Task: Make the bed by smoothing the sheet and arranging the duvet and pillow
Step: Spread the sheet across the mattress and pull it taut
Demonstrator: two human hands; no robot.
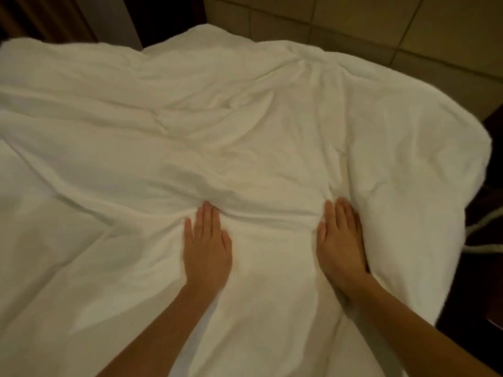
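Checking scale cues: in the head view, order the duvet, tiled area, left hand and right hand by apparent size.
1. duvet
2. tiled area
3. left hand and right hand: they look alike, so they are not ranked.

Left hand (207,248): palm down, flat, back of hand facing camera.
Left fingers (207,213): straight, close together, pointing away from body; thumb tucked along inner side.
Right hand (341,246): palm down, flat, tips angled slightly left.
Right fingers (344,213): straight, together, pointing away from body; thumb lying alongside on inner side.
Left forearm (163,330): bare, enters at bottom edge, runs up and right to wrist.
Right forearm (408,327): bare, enters at bottom right corner, runs up and left to wrist.
Spacing: hands about level, well apart, roughly parallel, both uncurled.
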